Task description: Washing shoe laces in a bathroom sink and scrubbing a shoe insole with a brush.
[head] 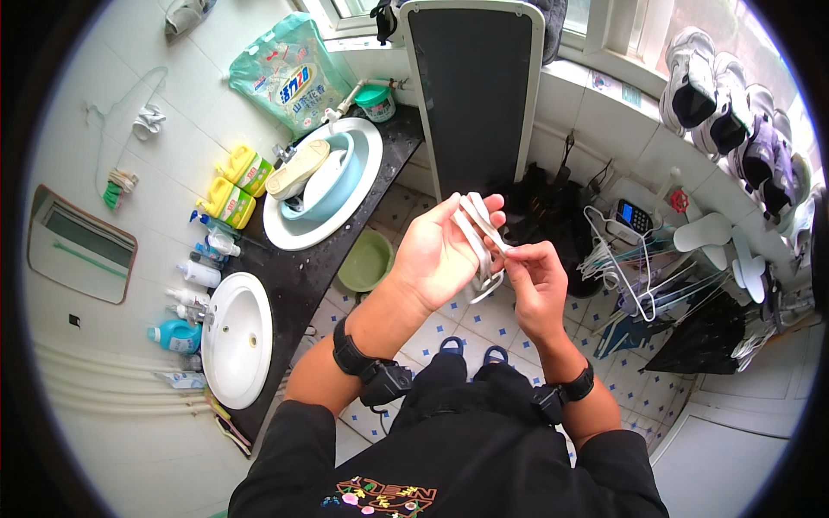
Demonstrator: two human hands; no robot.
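Observation:
A bundle of flat white laces (477,226) runs between my two hands, its looped lower part hanging below them. My left hand (443,252) is turned palm up, with the laces lying over its fingers and the thumb beside them. Thumb and forefinger of my right hand (536,285) pinch the laces at their right side. To the left, a light-blue plastic basin (346,188) sits in the farther white washbasin (291,239). A pale-soled shoe (299,169) lies sole up in it, beside another white item.
The black counter (285,285) carries a second washbasin (236,362), yellow detergent jugs (228,202) and a large detergent bag (291,78). A green bucket (366,261) stands on the tiled floor. A framed dark panel (476,97) rises ahead. Hangers (638,278) and sneakers (690,84) are at right.

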